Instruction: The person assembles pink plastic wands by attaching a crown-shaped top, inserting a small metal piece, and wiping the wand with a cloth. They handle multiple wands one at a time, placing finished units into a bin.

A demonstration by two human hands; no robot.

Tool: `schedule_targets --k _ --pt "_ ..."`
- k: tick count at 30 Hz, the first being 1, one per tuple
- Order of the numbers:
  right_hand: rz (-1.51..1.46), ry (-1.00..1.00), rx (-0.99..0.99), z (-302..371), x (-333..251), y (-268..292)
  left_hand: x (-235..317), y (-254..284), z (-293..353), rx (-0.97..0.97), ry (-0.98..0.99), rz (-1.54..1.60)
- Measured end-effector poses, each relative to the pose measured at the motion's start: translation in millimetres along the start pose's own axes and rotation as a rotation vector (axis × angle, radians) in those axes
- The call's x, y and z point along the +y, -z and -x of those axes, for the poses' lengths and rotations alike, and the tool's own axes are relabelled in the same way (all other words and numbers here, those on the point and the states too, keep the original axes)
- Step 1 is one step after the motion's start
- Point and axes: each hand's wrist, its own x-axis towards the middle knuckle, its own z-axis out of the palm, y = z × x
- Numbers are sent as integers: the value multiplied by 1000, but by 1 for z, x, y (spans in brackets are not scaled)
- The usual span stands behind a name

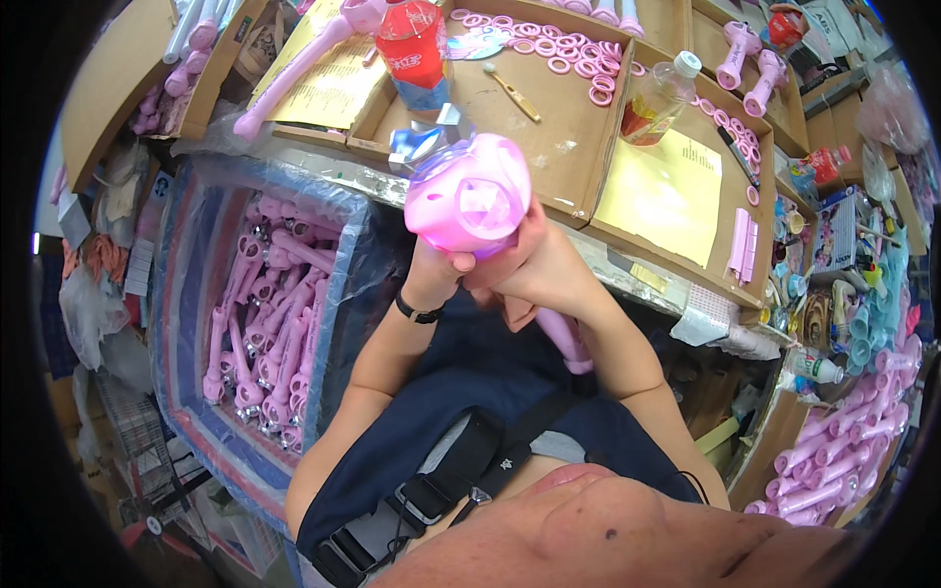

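A pink toy wand (461,211) with a large round, translucent head is held up in front of me, and the head glows bright pink. My left hand (436,272), with a black band on its wrist, grips the underside of the head. On the other side my right hand (521,257) wraps round the same wand. A pink handle (566,343) shows below the right forearm and seems to belong to it. Most of my fingers are hidden behind the head. Just beyond it sits a shiny blue and silver piece (420,143).
At left, a blue plastic-lined bin (181,323) holds many pink wand parts. Cardboard trays (578,186) on the bench carry pink rings (588,69), a brush (512,93), yellow paper (662,196) and bottles (662,98). More pink handles (833,451) are piled at right.
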Motion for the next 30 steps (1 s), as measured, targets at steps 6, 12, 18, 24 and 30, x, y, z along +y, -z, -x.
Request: schedule_targets --k 6,12,18,24,30 --pt "394 -294 -133 17 16 -16 18 11 -9 316 -254 136" --pt "789 271 80 48 50 3 47 36 -21 423 -566 212" --pt "588 663 318 30 53 17 37 36 -30 339 -325 788" --pt "-69 280 546 22 77 -20 34 32 -24 -28 -500 759" --pt "-89 -408 -110 26 47 -14 47 34 -38 -301 -479 622"
